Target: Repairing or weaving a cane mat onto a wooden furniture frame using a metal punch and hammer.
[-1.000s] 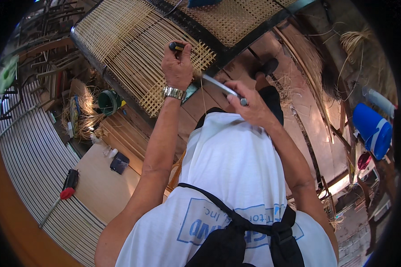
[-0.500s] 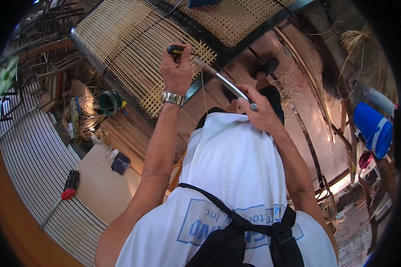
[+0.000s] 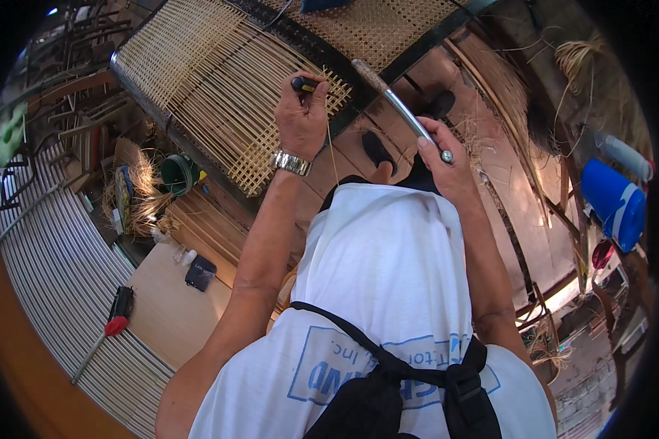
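My left hand [image 3: 301, 124], with a metal-banded watch on its wrist, is closed round a black tool handle [image 3: 303, 84] with a yellow mark. The tool's working end is hidden by the hand. It is over the edge of a woven cane panel [image 3: 220, 77] in a dark frame, where part of the weave shows only parallel strands. My right hand [image 3: 447, 157] grips the near end of a shiny metal bar [image 3: 406, 115]. The bar's far end is brown and rough, tilted away to the upper left, apart from the panel. A loose cane strand [image 3: 333, 157] hangs beside my left hand.
A second cane panel [image 3: 388, 29] adjoins at the top. Bundles of cane fibre [image 3: 582, 55] and a blue container [image 3: 613, 205] are at the right. To the left are a green bucket [image 3: 179, 174], a pale board [image 3: 172, 307] and a corrugated sheet [image 3: 51, 271].
My right hand has moved right, swinging the bar's brown end up and away from the handle in my left hand. My left hand has shifted slightly right.
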Demonstrator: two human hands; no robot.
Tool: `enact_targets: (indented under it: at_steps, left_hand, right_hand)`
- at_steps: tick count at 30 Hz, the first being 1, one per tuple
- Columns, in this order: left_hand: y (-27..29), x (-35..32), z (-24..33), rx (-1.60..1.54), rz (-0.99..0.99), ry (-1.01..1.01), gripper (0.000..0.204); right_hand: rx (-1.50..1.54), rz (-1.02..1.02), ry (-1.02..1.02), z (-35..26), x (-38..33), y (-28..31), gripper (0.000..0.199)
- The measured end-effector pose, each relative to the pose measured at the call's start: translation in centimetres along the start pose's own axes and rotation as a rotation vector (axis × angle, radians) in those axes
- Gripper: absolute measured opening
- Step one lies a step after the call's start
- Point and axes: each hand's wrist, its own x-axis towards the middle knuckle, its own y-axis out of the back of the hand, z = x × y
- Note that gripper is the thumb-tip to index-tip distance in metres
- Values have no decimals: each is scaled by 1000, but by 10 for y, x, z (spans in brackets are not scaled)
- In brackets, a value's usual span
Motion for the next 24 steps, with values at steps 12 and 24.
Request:
enact_targets:
  at_steps: [12, 24]
  left_hand:
    - [6, 4, -7, -66, -20, 55, 20]
    - [6, -5, -6, -76, 35, 148, 17]
  right_hand:
    - [-95, -86, 89, -6, 10, -17, 35]
    - [-197, -233, 7, -11, -8, -25, 39]
